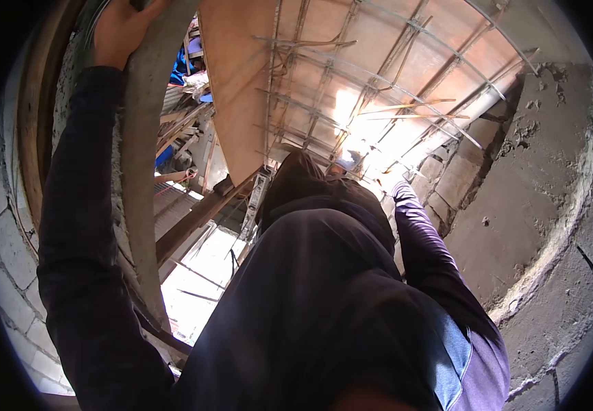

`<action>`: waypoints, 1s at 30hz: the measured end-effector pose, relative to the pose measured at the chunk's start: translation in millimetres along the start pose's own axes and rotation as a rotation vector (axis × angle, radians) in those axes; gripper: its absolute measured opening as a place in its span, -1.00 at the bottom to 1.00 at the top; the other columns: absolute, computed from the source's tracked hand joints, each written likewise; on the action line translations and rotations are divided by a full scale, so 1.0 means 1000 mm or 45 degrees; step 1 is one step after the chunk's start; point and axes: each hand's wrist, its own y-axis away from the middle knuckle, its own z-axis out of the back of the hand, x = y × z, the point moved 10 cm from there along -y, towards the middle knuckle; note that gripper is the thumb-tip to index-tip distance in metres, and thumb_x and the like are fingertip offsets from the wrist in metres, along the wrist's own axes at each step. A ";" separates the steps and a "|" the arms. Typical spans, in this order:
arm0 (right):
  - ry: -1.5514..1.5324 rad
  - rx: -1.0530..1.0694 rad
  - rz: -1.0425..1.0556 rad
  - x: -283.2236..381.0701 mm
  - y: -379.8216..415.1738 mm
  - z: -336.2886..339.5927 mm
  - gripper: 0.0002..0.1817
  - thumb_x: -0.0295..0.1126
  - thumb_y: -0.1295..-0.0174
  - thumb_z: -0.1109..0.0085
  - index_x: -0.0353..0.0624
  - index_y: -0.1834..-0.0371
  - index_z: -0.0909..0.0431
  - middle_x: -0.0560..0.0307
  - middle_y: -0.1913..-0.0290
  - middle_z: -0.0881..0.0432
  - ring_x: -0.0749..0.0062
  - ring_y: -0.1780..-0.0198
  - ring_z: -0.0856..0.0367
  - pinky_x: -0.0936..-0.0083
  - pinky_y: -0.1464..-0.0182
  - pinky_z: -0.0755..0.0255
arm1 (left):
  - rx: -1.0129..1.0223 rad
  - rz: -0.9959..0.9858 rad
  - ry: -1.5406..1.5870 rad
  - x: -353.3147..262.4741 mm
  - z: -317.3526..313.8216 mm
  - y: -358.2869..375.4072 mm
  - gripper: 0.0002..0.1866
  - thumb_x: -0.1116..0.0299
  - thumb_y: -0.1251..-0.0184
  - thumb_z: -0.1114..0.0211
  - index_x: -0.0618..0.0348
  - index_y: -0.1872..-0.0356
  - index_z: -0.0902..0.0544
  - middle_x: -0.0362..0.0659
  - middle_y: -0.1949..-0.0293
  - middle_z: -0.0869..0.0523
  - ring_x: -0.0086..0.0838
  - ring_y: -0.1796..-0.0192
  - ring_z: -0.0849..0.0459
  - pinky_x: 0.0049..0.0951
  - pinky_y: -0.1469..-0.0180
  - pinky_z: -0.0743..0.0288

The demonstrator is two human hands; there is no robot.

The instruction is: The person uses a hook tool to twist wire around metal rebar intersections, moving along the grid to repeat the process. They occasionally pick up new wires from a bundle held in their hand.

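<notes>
At the upper left my left hand (119, 33) rests against the edge of a grey concrete post (144, 137), thumb spread away from the fingers. Its fingertips run out of view at the top. My right arm reaches forward along the right side of my body, and my right hand (391, 182) is largely washed out by glare. It is close to a roughly laid block wall (464, 161) and the lower end of a steel bar grid (372, 85). A small pale blue thing (348, 162) shows near it, too bright to name.
Plywood sheeting (241, 89) lies behind the bars, with loose thin sticks (413, 107) across them. A plastered wall (515, 205) stands at right. On the left, a wooden beam (193, 226) crosses an opening with piled timber and a bright drop below.
</notes>
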 end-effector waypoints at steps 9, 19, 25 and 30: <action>-0.255 0.007 -0.379 0.043 -0.008 0.009 -0.61 -0.04 -0.37 -0.12 -0.10 0.44 -0.68 0.12 0.56 -0.60 0.35 0.43 -0.59 0.34 0.29 -0.48 | 0.003 -0.114 -0.216 0.036 -0.007 -0.012 -0.32 -0.11 -0.21 -0.46 0.18 -0.21 -0.61 0.06 0.07 -0.76 -0.28 0.08 -0.77 -0.34 -0.03 -0.58; -0.729 -0.084 0.196 0.215 -0.167 -0.021 -0.56 -0.07 -0.49 -0.05 -0.19 -0.16 -0.61 0.17 0.56 -0.61 0.42 0.48 -0.60 0.42 0.42 -0.46 | 0.039 -0.149 -0.155 0.038 -0.010 -0.015 -0.50 0.16 -0.27 -0.49 0.19 -0.15 -0.64 -0.02 -0.05 -0.73 -0.43 -0.08 -0.67 -0.39 -0.14 -0.51; -1.998 -0.055 -0.134 0.310 -0.216 -0.020 -0.52 0.09 -0.36 -0.20 -0.20 0.33 -0.60 0.15 0.56 -0.49 0.36 0.52 -0.53 0.33 0.47 -0.46 | 0.060 -0.151 -0.173 0.032 -0.016 -0.019 -0.51 0.22 -0.32 -0.48 0.25 -0.17 -0.62 -0.23 0.28 -0.64 -0.64 0.29 -0.51 -0.59 0.21 -0.42; -1.405 -0.220 -0.087 0.332 -0.256 -0.052 -0.50 0.10 -0.31 -0.25 -0.18 0.42 -0.59 0.19 0.61 -0.39 0.39 0.60 -0.45 0.34 0.52 -0.42 | 0.060 -0.035 -0.036 0.041 -0.017 -0.020 -0.54 0.35 -0.28 -0.50 0.31 -0.14 -0.62 -0.41 0.44 -0.29 -0.75 0.40 -0.20 -0.68 0.40 -0.09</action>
